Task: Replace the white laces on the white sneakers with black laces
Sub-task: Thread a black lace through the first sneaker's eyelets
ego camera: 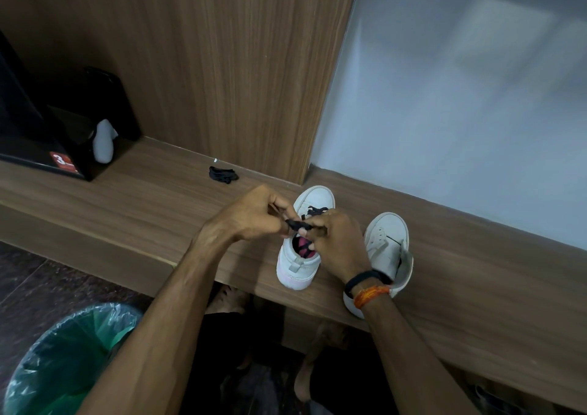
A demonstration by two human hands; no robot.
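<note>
Two white sneakers stand on a wooden shelf point(476, 287). The left sneaker point(298, 270) has a black lace point(314, 211) threaded through its front eyelets and a pink inside. My left hand point(254, 214) and my right hand point(336, 246) meet above its tongue, and both pinch the loose ends of the black lace between their fingertips. The right sneaker point(386, 240) stands beside it with no lace showing, partly behind my right wrist. A second black lace point(223, 174) lies bundled on the shelf, farther back to the left.
A black box point(63, 160) with a red label and a white bottle point(103, 144) stand at the shelf's left end. A wood panel point(222, 65) rises behind. A bin with a green liner point(63, 360) stands on the floor at lower left.
</note>
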